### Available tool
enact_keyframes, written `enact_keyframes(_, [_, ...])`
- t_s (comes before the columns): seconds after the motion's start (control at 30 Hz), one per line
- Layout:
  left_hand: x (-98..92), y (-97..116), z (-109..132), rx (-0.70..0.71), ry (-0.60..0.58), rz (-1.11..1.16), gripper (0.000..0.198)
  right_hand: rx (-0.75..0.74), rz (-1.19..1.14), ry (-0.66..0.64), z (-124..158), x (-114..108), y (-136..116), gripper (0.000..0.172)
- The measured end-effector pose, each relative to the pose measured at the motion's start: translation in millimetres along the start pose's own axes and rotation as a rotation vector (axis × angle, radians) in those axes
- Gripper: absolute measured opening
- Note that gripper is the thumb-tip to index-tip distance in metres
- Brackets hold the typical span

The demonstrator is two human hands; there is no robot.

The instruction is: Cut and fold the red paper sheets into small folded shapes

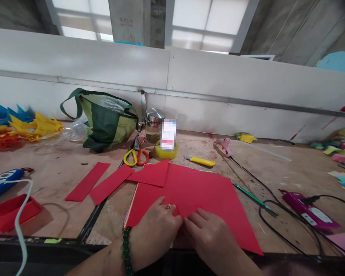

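A large red paper sheet (198, 188) lies on a stack of sheets in front of me, pale edges showing at its left side. My left hand (156, 228), with a ring and a green bead bracelet, rests at its near edge, fingers curled on red paper. Beside it, almost touching, my right hand (209, 232) is closed with bent fingers at the same edge. Both thumbs and the paper between them are mostly hidden. A red paper piece (152, 174) overlaps the sheet's far left corner, and red strips (87, 182) lie to the left.
Behind the paper are scissors (135, 156), a yellow tape roll (168, 152), a phone (168, 134), a glass jar (153, 128) and a yellow cutter (201, 161). A green bag (109, 122) stands back left. Right are a pink glue gun (224, 147), green pen-like tool (255, 199) and purple power strip (309, 211).
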State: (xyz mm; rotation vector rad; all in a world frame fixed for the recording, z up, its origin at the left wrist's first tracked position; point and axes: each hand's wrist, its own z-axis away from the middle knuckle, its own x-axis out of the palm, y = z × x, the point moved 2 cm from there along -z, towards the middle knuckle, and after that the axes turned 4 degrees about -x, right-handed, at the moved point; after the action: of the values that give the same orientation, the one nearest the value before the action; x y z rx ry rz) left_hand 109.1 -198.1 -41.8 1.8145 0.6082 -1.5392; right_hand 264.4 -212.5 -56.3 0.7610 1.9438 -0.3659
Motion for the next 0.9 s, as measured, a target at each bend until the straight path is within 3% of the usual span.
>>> enact_keyframes(0.23, [-9.8, 2, 14, 0.183, 0.332, -0.142, 0.016, -0.196, 0.065, -0.004, -6, -34, -5, 0.027])
enact_keyframes(0.33, [-17.2, -7, 30, 0.226, 0.468, -0.191, 0.020, -0.248, 0.061, -0.002, -3, -52, -4, 0.031])
enact_keyframes(0.5, [-40.0, -51, 59, 0.050, 0.588, -0.115, 0.028, -0.202, 0.196, 0.116, 21, -81, 17, 0.033])
enact_keyframes(0.57, [-45.7, -66, 63, -0.176, 0.587, 0.150, 0.023, -0.183, 0.238, 0.148, 32, -87, 22, 0.033])
enact_keyframes(0.6, [-45.4, -69, 62, -0.307, 0.573, 0.354, 0.026, -0.184, 0.246, 0.164, 35, -88, 22, 0.032])
enact_keyframes(0.67, [-36.7, -65, 54, -0.491, 0.423, 0.826, 0.045, -0.213, 0.247, 0.206, 38, -86, 16, 0.029])
enact_keyframes(0.73, [-23.0, -48, 41, -0.519, 0.163, 1.273, 0.060, -0.255, 0.245, 0.283, 35, -79, 6, 0.026])
enact_keyframes(0.8, [-11.5, -30, 29, -0.497, -0.063, 1.552, 0.053, -0.297, 0.242, 0.338, 30, -71, -2, 0.024])
enact_keyframes(0.83, [-7.6, -24, 25, -0.473, -0.144, 1.637, 0.046, -0.309, 0.238, 0.346, 28, -68, -4, 0.024])
enact_keyframes(0.9, [-4.3, -19, 20, -0.432, -0.196, 1.703, 0.034, -0.337, 0.209, 0.327, 25, -64, -5, 0.021])
